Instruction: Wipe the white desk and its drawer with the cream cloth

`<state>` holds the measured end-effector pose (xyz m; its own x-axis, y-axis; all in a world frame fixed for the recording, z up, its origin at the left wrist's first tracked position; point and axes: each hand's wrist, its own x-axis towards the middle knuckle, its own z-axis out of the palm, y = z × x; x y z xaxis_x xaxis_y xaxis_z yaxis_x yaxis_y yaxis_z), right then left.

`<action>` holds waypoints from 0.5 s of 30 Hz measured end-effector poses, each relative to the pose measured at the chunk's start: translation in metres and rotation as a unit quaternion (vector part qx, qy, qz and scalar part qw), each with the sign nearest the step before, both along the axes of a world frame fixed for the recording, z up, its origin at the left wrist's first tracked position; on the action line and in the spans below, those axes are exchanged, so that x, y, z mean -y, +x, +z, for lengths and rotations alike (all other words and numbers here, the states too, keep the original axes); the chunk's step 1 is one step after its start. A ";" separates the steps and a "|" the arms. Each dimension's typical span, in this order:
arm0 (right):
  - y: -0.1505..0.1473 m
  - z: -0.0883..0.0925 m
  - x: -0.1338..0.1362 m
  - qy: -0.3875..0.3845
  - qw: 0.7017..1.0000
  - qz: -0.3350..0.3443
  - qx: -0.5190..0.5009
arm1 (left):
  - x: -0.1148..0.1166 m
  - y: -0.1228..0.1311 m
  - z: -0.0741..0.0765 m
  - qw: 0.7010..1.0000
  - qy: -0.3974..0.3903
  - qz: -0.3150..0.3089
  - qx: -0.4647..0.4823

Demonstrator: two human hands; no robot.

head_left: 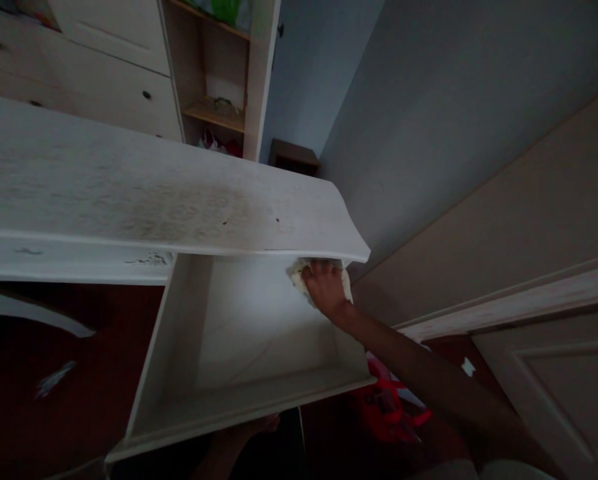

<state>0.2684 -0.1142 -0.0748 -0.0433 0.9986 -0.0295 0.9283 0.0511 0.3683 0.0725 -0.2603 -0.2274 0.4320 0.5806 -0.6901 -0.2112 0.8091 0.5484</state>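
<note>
A white drawer [179,347] stands pulled out from under a worn white tabletop [129,193]. Inside it, at the back right corner, my right hand [325,288] presses a pale cloth [299,277] against the drawer's inner wall, fingers closed on the cloth just under the tabletop's edge. My left hand [261,425] reaches under the drawer's front edge in deep shadow; only a few fingers show against the underside.
A white cabinet with drawers [103,80] and open wooden shelves [213,113] stands behind the table. Blue-grey walls [429,100] close the right side. A pale door [553,373] hangs at lower right. Something red [389,407] lies on the floor beside the drawer.
</note>
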 end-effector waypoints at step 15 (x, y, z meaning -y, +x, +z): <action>-0.002 0.008 -0.038 -0.063 0.984 -0.127 -0.112 | 0.011 -0.019 0.011 0.999 0.042 0.012 -0.002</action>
